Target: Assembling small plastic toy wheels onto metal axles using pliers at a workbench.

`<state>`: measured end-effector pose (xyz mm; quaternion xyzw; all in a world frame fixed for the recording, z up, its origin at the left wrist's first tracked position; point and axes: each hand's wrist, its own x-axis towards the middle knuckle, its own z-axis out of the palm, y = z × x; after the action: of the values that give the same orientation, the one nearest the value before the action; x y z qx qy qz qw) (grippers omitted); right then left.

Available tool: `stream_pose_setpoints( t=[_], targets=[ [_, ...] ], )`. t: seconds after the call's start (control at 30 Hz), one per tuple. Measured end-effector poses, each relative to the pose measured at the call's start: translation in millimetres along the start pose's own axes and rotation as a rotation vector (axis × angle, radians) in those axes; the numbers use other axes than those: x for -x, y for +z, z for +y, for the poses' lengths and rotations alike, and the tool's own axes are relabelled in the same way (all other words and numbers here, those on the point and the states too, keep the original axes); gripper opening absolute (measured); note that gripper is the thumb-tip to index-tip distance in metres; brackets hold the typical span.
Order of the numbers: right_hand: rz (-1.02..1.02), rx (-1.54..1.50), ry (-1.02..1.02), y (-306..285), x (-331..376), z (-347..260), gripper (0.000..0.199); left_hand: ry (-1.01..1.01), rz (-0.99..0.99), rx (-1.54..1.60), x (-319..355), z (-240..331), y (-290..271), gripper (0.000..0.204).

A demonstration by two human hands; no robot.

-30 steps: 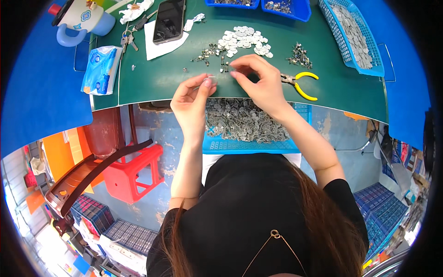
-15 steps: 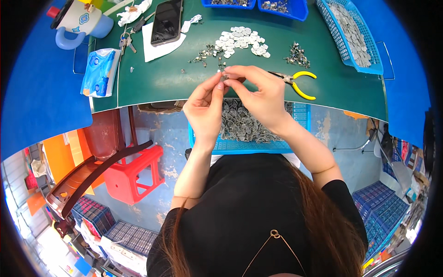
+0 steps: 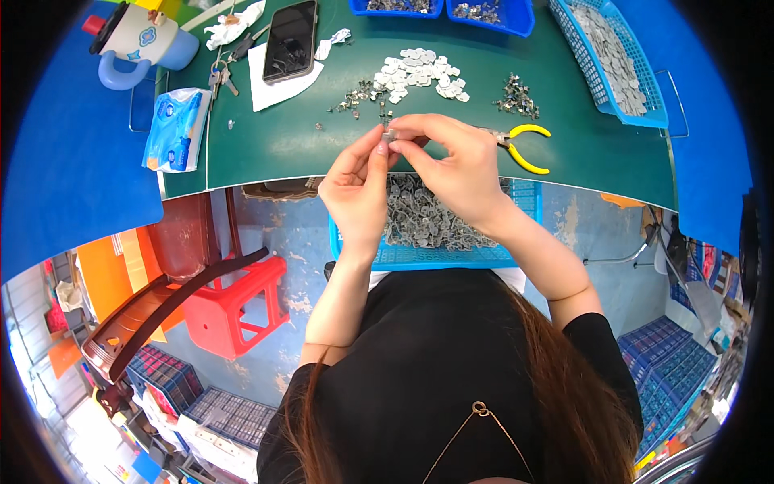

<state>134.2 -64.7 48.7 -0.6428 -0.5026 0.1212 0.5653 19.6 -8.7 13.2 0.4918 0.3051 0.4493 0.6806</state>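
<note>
My left hand (image 3: 360, 179) and my right hand (image 3: 455, 161) meet over the near edge of the green tabletop. Both pinch a small pale, flat piece (image 3: 389, 136) between thumbs and fingertips; its details are too small to make out. Just beyond my fingers lie small metal clips (image 3: 355, 98) in a loose scatter. Farther back is a spread of white flat pieces (image 3: 419, 73). Pliers with yellow handles (image 3: 526, 148) rest beside my right hand, their jaws partly hidden behind it. Another little heap of metal clips (image 3: 517, 97) sits beyond the pliers.
Below the table edge, a blue basket (image 3: 435, 256) holds many grey pieces. Blue bins (image 3: 492, 22) stand at the back, and a light-blue basket (image 3: 657, 113) of flat pieces at the right. Leftward are a phone (image 3: 291, 42), keys (image 3: 222, 77), a tissue pack (image 3: 176, 131) and a cup (image 3: 145, 40).
Both hands stay together at nearly the same spot, with only slight finger movement. The pale piece between the fingertips shows a little more now.
</note>
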Motion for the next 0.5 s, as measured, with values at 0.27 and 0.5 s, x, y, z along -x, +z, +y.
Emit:
stream_pose_setpoints(
  t=[0.27, 0.5],
  targets=[
    [-0.052, 0.122, -0.063, -3, -5, -4, 0.02, 0.258, -0.015, -0.334, 4, -13, -6, 0.024],
    [0.044, 0.177, -0.272, 3, 3, 2, 0.022, 0.054, -0.038, 0.046, 5, -3, 2, 0.028]
  ],
)
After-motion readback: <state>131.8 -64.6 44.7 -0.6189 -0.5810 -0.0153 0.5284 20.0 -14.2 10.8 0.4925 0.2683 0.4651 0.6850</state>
